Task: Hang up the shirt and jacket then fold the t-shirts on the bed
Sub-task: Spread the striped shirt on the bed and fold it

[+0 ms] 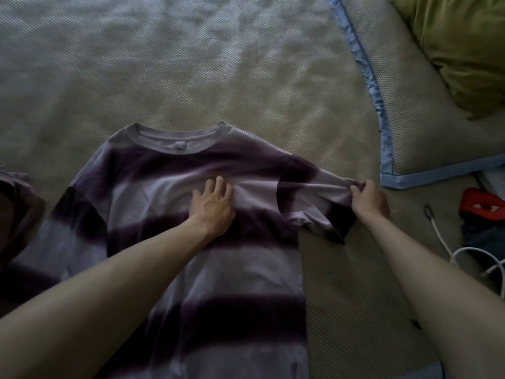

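We pin the striped t-shirt (191,258) flat on the bed (191,64) with our left hand (213,206) spread on its chest, while our right hand (367,199) pinches the sleeve end. Pulling too hard could drag the body askew. It lies lengthwise away from us, collar (175,138) farthest.

Both forearms are bare to the frame edge, with bare left hand (211,206) and right hand (367,199)

Dim, soft light brightest at the top; blurred throughout, with wide-angle bending at the edges.
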Demonstrator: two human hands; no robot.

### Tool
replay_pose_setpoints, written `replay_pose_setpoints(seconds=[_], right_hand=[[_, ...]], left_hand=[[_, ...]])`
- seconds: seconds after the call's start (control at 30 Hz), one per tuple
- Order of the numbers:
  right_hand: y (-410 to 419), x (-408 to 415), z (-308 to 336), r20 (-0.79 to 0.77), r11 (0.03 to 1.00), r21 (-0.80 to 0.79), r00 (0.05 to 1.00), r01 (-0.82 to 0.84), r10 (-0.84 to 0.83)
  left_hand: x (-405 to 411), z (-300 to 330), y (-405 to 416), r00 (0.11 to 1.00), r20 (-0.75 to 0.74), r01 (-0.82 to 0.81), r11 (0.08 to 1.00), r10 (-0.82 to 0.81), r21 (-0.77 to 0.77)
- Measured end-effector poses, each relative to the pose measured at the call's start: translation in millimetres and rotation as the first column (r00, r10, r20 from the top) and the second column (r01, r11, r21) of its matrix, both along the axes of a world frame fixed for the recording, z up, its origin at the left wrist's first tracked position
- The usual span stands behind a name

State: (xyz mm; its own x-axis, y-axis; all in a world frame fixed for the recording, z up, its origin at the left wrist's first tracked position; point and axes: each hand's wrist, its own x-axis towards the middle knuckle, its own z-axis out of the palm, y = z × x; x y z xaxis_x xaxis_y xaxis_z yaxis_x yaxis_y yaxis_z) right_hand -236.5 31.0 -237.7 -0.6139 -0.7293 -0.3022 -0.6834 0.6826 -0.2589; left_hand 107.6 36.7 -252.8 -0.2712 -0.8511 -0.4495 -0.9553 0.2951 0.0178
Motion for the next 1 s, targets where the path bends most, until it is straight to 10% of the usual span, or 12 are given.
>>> replay_pose_setpoints(seconds=[0.33, 0.53, 0.73, 1.0], right_hand=[[-8, 7, 8, -0.136, 0.986, -0.104, 0.98, 0.129, -0.142], [74, 10, -12, 0.158, 0.925, 0.244, 0.929, 0.291, -0.335], [97, 15, -25, 0.602, 0.881, 0.108, 0.675, 0.461, -0.427], [97, 7, -31, 0.493, 0.787, 0.036, 0.674, 0.616, -0.55]], left_hand=[[-3, 2, 1, 0.999, -0.007, -0.035, 0.999, 0.035, 0.026], [-1, 3, 3, 0.998, -0.021, -0.057, 0.997, 0.058, 0.059], [4, 12, 5, 0.994, -0.052, -0.09, 0.983, 0.099, 0.16], [19, 9, 20, 0.977, -0.179, -0.094, 0.987, 0.117, 0.133]])
